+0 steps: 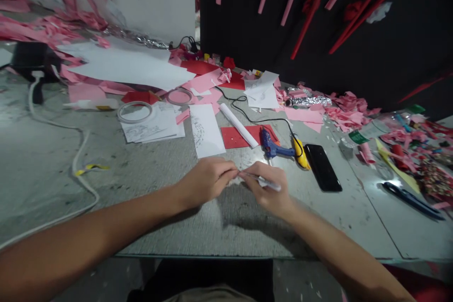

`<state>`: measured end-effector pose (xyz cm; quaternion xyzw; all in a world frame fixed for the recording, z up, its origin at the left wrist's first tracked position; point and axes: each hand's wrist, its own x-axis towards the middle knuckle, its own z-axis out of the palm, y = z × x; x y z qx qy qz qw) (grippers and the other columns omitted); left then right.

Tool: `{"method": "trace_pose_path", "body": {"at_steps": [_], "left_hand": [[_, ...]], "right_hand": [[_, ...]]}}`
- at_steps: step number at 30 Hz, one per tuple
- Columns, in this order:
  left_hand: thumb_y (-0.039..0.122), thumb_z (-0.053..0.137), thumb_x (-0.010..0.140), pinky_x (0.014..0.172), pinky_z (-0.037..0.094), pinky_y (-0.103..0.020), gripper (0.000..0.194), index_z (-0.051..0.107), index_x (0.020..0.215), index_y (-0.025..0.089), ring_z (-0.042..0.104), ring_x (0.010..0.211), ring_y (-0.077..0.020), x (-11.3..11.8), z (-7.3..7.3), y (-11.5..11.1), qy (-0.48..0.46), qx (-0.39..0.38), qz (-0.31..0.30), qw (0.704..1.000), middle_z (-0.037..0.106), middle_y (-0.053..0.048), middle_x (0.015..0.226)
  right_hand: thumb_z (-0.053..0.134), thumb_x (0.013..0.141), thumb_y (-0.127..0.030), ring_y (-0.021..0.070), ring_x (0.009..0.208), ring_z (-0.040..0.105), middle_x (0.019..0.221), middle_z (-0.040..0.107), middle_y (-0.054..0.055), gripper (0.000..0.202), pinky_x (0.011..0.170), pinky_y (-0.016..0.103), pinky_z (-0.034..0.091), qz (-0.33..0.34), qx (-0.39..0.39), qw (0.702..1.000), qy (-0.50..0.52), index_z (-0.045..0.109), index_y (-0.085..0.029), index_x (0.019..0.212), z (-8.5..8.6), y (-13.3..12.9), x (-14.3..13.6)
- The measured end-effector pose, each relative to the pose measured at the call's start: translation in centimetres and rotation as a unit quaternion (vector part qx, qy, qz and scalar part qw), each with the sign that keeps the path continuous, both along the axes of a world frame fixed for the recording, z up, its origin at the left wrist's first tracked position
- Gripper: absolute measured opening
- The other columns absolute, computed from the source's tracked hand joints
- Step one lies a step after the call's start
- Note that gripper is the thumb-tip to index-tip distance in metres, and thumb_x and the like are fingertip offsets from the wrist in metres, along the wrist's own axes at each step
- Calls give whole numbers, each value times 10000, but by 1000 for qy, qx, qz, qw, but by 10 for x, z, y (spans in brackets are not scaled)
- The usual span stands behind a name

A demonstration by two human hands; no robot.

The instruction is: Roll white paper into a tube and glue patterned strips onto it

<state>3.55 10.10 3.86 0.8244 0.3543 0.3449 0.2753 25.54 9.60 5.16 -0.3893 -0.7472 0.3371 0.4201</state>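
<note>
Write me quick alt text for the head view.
Left hand and right hand are close together over a cluttered table, the right holding a slim pale object; beyond lie a blue glue gun and red paper.

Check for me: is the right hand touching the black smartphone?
Apart. The head view shows a bare strip of grey tabletop between the right hand and the left edge of the black smartphone.

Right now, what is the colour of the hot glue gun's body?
The hot glue gun's body is blue, as seen in the head view.
</note>
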Motion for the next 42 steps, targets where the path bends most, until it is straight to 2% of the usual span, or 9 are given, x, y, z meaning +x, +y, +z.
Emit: {"method": "trace_pose_path", "body": {"at_steps": [3,7,9,11,15,17,22,35,42], "left_hand": [[182,527,1077,674,414,-285,290,666,823,161,578,689,-155,0,5,-3,1,84,-10,996,640,-9,733],[167,457,1102,739,459,-299,278,681,938,153,589,767,-180,0,10,-6,3,173,-86,981,673,-43,816],[170,437,1109,771,479,-296,274,685,993,152,596,806,-184,-1,11,-5,6,153,-122,981,672,-50,852],[182,442,1111,769,482,-288,266,680,996,158,600,813,-178,-2,12,-2,2,112,-129,985,667,-42,858],[161,508,1078,697,448,-263,269,655,853,173,599,713,-141,-2,12,0,-20,24,-63,998,648,2,769],[149,530,1064,683,436,-267,268,656,829,170,594,694,-140,-1,11,-2,-20,40,-39,998,648,4,749],[143,511,1067,712,451,-295,255,681,878,156,591,737,-170,-1,7,-4,-4,147,-72,987,665,-23,768],[248,519,1065,669,432,-279,312,665,800,175,584,672,-136,-2,15,-5,-25,4,10,1000,650,4,721],[268,591,1025,694,483,-278,234,710,848,171,634,689,-132,-5,19,-1,-101,-56,76,990,712,4,747]], "right_hand": [[806,909,-283,158,628,629,729,748,44,108,609,301,485,18,-18,999,33,791,-212,830,3,1,2],[917,786,-413,114,469,510,569,643,-14,305,448,248,374,89,-335,924,164,711,-193,739,3,12,2],[949,739,-420,104,452,491,540,619,-26,342,429,234,352,121,-404,886,193,700,-186,728,3,14,2],[951,742,-402,95,444,481,533,610,-33,336,427,228,350,117,-395,886,212,697,-184,715,4,14,1],[950,758,-344,98,481,537,606,666,-12,280,464,233,392,79,-279,938,192,727,-179,718,4,11,1],[952,757,-341,97,486,541,614,671,-9,269,475,238,402,64,-249,951,172,743,-174,722,2,12,1],[948,764,-376,90,455,493,576,643,-24,310,442,238,359,68,-299,930,201,713,-183,703,-7,16,2],[919,797,-426,91,457,495,651,677,-4,288,430,242,361,87,-302,922,227,784,-172,809,-8,27,6],[881,850,-432,127,580,601,683,700,15,281,565,263,461,148,-293,942,67,821,-160,813,4,28,13]]}}
